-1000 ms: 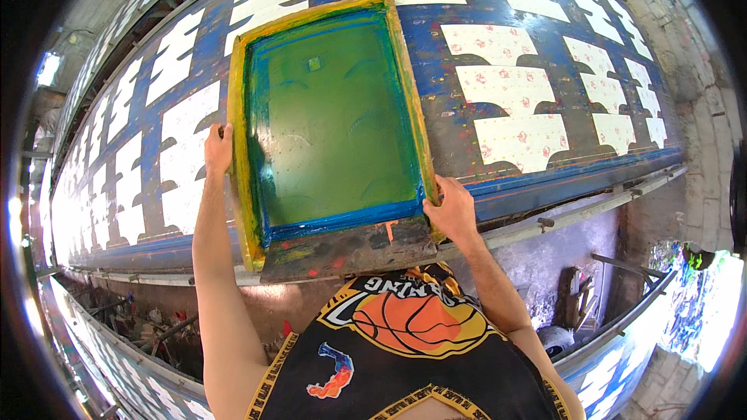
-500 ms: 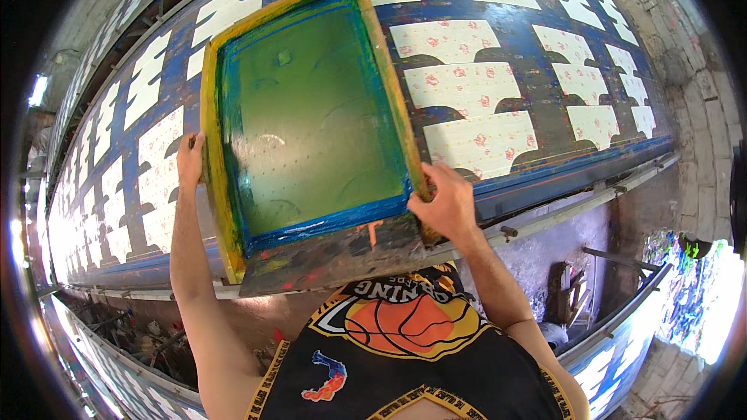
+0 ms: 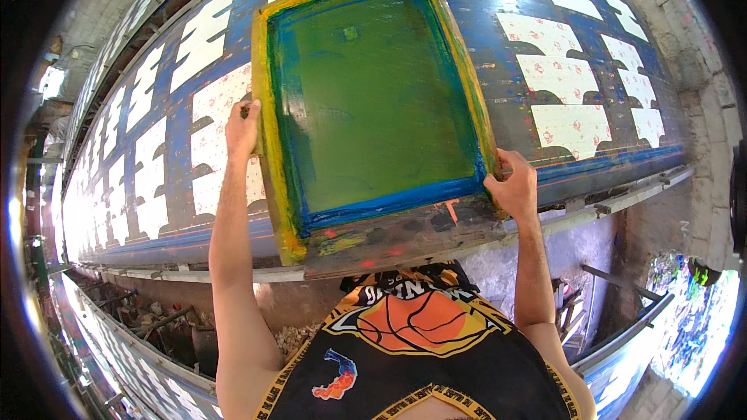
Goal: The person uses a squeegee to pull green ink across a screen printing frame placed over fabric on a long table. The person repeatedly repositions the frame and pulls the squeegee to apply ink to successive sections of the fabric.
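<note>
Between my hands is a large screen-printing frame [image 3: 381, 101], with green mesh, blue-smeared inner borders and yellow-painted edges. My left hand [image 3: 242, 131] is closed on its left edge. On the lower right edge, my right hand [image 3: 516, 184] grips with the thumb on the near corner and the fingers around the side. A dark paint-stained board [image 3: 389, 233] forms the frame's near end. Under and around the frame lie white cut fabric pieces [image 3: 572, 128] with small reddish prints, set in rows. Whether the frame touches the table cannot be told.
The long dark blue-stained table [image 3: 498, 120] stretches away left and right. A metal rail [image 3: 599, 211] with small stops runs along its near edge. Another table of white pieces [image 3: 148, 373] stands behind me at lower left. A block wall [image 3: 704, 101] rises at the right.
The frame and both my hands have shifted right along the table. Printed pieces that were right of the frame are now covered, and others at its left have come into view.
</note>
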### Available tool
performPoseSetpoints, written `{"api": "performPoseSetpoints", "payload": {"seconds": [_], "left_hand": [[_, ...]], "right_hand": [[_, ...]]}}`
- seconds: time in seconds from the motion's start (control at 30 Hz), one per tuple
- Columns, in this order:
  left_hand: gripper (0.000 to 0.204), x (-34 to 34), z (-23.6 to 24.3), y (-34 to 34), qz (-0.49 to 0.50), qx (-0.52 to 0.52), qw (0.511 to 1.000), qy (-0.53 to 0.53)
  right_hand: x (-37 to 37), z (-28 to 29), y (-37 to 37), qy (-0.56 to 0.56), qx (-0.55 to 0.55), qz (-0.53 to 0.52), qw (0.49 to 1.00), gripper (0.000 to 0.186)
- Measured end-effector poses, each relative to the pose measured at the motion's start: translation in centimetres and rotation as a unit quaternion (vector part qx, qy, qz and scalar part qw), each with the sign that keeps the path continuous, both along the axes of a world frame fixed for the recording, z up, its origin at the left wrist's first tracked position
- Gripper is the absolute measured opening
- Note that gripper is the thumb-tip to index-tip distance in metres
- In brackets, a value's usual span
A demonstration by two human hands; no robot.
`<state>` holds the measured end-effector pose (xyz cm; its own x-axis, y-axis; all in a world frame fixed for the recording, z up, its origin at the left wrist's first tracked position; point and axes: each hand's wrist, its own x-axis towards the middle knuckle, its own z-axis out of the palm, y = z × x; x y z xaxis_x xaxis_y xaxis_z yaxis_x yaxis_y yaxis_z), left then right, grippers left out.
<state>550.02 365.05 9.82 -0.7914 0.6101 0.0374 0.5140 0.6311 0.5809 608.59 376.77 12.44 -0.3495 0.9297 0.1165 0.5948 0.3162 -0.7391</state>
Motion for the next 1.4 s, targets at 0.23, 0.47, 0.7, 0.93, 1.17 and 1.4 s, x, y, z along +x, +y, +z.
{"api": "performPoseSetpoints", "payload": {"seconds": [0.23,0.47,0.7,0.93,1.17,1.4], "left_hand": [[0.052,4.2,-2.5,2.2,-0.023,0.016,0.999,0.036],[0.057,5.0,-3.4,3.0,-0.015,-0.052,0.998,0.041],[0.054,5.7,-2.7,3.1,-0.014,-0.074,0.996,0.036],[0.054,6.5,-1.9,3.2,-0.01,-0.084,0.996,0.015],[0.054,6.5,-1.9,3.0,-0.015,-0.061,0.998,0.016],[0.053,6.7,-1.9,2.8,-0.017,-0.055,0.998,0.009]], "right_hand": [[5.0,-1.7,1.4,0.0,-0.009,0.0,1.0,0.05],[6.0,-2.9,1.4,0.01,-0.03,0.018,0.999,0.052],[4.2,0.6,-1.3,-0.089,0.14,0.046,0.985,0.049],[-0.1,5.4,-6.5,-0.108,0.021,0.462,0.88,0.054],[-3.7,6.3,-8.9,-0.225,0.095,0.47,0.848,0.052],[-7.1,4.5,-11.1,-0.281,0.087,0.362,0.884,0.056]]}}
